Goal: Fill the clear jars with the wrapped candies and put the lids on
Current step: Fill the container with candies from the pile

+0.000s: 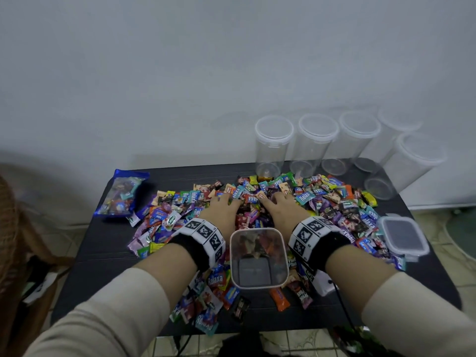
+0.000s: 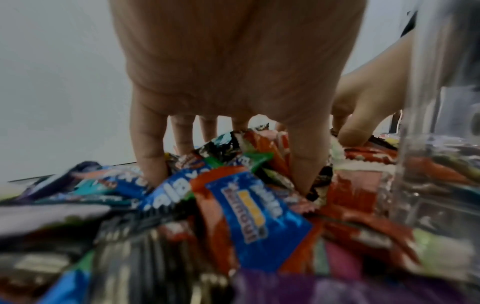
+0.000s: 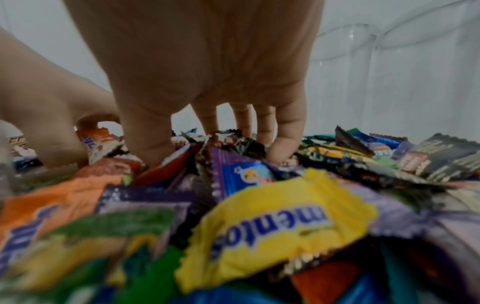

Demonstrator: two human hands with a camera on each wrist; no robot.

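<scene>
Dim, flat indoor light; wide-angle edges bend, and both wrist views blur up close.

Black tabletop (image 1: 108,269). Candy heap (image 1: 334,202): mixed wrappers in blue, purple, red, orange, green, yellow, black. Yellow wrapper (image 3: 280,222), blue lettering. Blue-and-orange wrapper (image 2: 249,222). Sealed candy bag (image 1: 121,193), blue edges. Jars (image 1: 273,145) clear, lids frosted white. Wristbands (image 1: 206,235) white with black square markers. Sleeves (image 1: 116,313) beige.
</scene>
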